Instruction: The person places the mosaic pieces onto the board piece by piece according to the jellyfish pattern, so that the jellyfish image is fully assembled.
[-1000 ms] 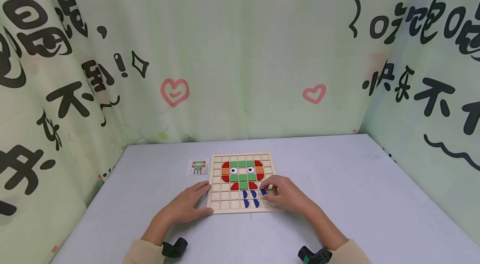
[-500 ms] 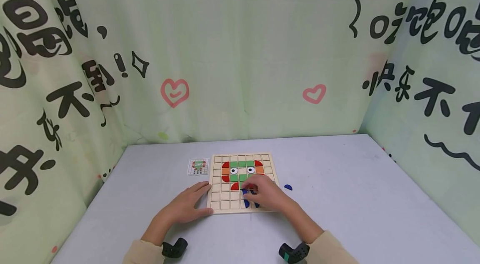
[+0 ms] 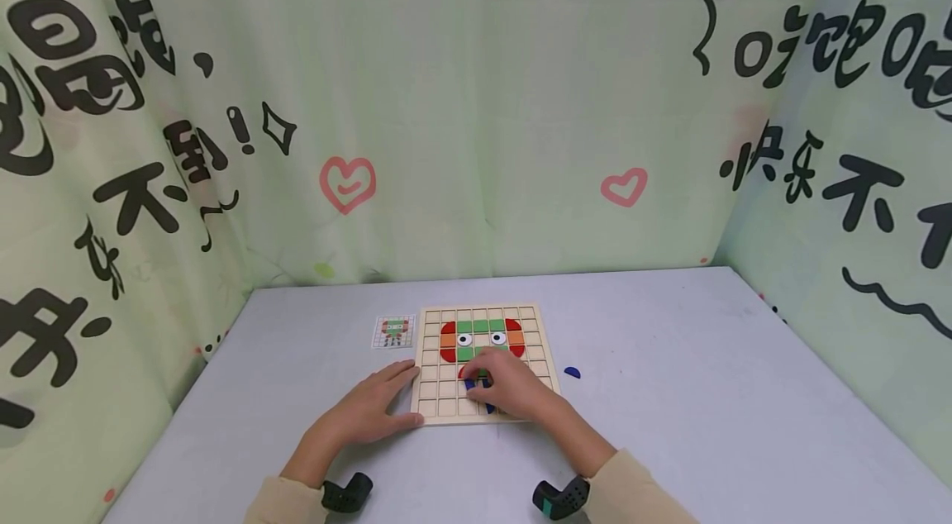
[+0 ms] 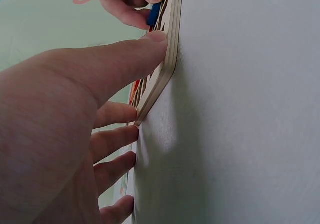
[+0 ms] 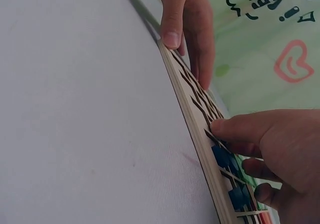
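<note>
A square wooden grid board (image 3: 439, 407) lies on the table, filled with red, green, orange and eye-patterned pieces that form a figure. My left hand (image 3: 375, 404) rests along the board's left side, thumb at the near corner and fingers fairly straight. Over the lower middle of the board, my right hand (image 3: 513, 385) pinches a blue half-round piece (image 4: 154, 14) between thumb and finger, close to the grid. Other blue pieces (image 5: 239, 196) sit in cells beneath that hand, partly covered in the head view. One blue half-circle (image 3: 572, 372) lies loose right of the board.
A small printed card (image 3: 392, 331) with a matching figure lies left of the board's top. The white table (image 3: 669, 392) meets pale green curtains (image 3: 483, 135) at the back and sides. Black devices (image 3: 347, 493) are strapped to both wrists.
My right hand has moved left across the board. A blue half-circle from the board's lower right now lies on the table to its right. The left hand stays in place.
</note>
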Demonstrator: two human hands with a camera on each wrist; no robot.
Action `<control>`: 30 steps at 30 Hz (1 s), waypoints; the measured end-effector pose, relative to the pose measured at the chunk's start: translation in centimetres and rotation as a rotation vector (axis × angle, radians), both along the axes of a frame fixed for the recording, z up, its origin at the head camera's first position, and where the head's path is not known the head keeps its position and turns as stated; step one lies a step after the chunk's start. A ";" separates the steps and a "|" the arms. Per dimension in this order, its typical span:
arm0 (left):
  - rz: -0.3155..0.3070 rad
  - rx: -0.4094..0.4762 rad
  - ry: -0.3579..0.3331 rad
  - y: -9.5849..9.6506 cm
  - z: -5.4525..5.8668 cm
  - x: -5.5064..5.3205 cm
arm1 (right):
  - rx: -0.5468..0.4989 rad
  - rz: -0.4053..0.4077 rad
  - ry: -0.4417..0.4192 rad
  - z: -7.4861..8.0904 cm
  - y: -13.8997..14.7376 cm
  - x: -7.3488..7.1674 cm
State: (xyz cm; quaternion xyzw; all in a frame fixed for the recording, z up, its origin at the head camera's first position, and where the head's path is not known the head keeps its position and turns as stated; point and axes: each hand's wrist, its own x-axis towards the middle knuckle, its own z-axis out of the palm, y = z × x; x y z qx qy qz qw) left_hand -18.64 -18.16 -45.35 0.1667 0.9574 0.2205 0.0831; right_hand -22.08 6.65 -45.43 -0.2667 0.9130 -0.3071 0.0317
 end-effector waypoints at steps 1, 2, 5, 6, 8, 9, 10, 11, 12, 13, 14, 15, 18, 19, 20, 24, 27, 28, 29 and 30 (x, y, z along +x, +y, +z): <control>0.000 0.001 0.001 0.0 0.0 0.0 | 0.001 0.003 0.003 0.0 0.0 0.0; 0.001 0.001 0.001 0.0 0.0 0.0 | 0.005 0.007 0.004 0.0 0.0 0.0; 0.001 0.000 0.003 0.0 0.1 0.0 | -0.004 0.019 -0.004 0.1 0.1 0.0; 0.002 -0.001 0.003 0.0 0.1 0.0 | -0.011 0.021 -0.011 0.1 0.2 0.0; 0.004 -0.002 0.004 0.1 0.1 0.0 | -0.026 0.023 -0.025 0.2 0.4 -0.1; 0.005 -0.003 0.005 0.1 0.1 0.0 | -0.034 0.019 -0.029 0.3 0.6 -0.1; 0.007 -0.003 0.005 0.1 0.1 0.0 | -0.041 0.014 -0.032 0.3 0.8 -0.2; 0.007 -0.002 0.006 0.1 0.1 0.0 | -0.046 0.011 -0.031 0.3 1.0 -0.2; 0.007 -0.001 0.007 0.1 0.1 0.0 | -0.049 0.004 -0.031 0.4 1.3 -0.3; 0.008 -0.002 0.008 0.1 0.1 0.0 | -0.050 -0.002 -0.026 0.4 1.6 -0.4; 0.008 -0.002 0.009 0.1 0.0 0.0 | -0.052 -0.014 -0.022 0.4 1.9 -0.4; 0.009 -0.003 0.009 0.1 0.0 0.0 | -0.048 -0.027 -0.015 0.5 2.2 -0.5; 0.011 -0.005 0.009 0.1 0.0 0.0 | -0.049 -0.071 -0.008 0.7 3.3 -0.5; 0.012 -0.006 0.009 0.1 0.0 -0.1 | -0.050 -0.093 -0.015 0.8 3.7 -0.5; 0.013 -0.005 0.008 0.1 0.0 -0.1 | -0.054 -0.113 -0.020 0.9 4.1 -0.5; 0.013 -0.003 0.006 0.1 0.0 -0.1 | -0.071 -0.193 -0.039 1.3 5.6 -0.3; 0.010 -0.003 0.005 0.1 -0.1 -0.1 | -0.072 -0.244 -0.052 1.4 6.8 -0.2; 0.010 -0.003 0.004 0.1 -0.1 -0.1 | -0.067 -0.253 -0.053 1.4 7.2 -0.2; 0.009 -0.004 0.003 0.1 -0.1 -0.1 | -0.063 -0.259 -0.052 1.4 7.6 -0.2; 0.008 -0.004 0.003 0.1 -0.1 -0.1 | -0.056 -0.263 -0.050 1.4 8.0 -0.2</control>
